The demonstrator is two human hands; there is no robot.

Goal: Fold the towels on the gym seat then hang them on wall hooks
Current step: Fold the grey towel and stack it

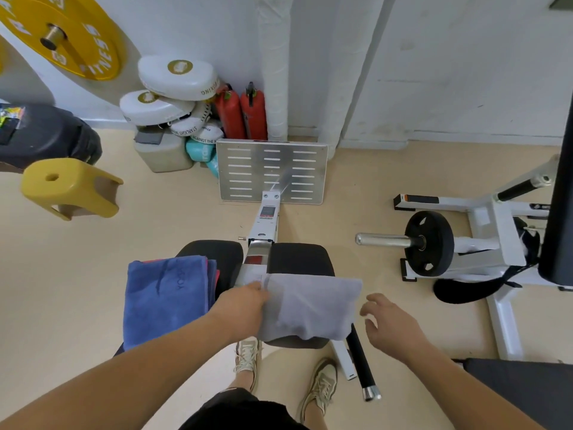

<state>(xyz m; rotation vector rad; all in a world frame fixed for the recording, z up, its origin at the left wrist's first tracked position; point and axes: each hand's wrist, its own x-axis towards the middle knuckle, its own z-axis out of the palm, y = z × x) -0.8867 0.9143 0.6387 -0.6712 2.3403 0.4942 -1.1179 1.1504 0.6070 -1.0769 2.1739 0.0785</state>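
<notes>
A pale grey towel point(310, 305) lies folded over the right pad of the black gym seat point(299, 259). My left hand point(240, 308) pinches the towel's left edge near its top corner. Just off the towel's right edge hovers my right hand point(390, 324), fingers spread and holding nothing. A folded blue towel point(164, 299) with a red trim rests on the seat's left pad point(217, 252) and hangs over its near side. No wall hooks are in view.
The machine's silver footplate point(272, 170) stands ahead by the white wall. Boxing pads point(176, 76), red extinguishers point(242, 114), a yellow stool point(69, 187) and a yellow weight plate point(62, 35) sit left. A white frame with a black plate point(429, 243) is right; a black handle point(361, 364) lies by my feet.
</notes>
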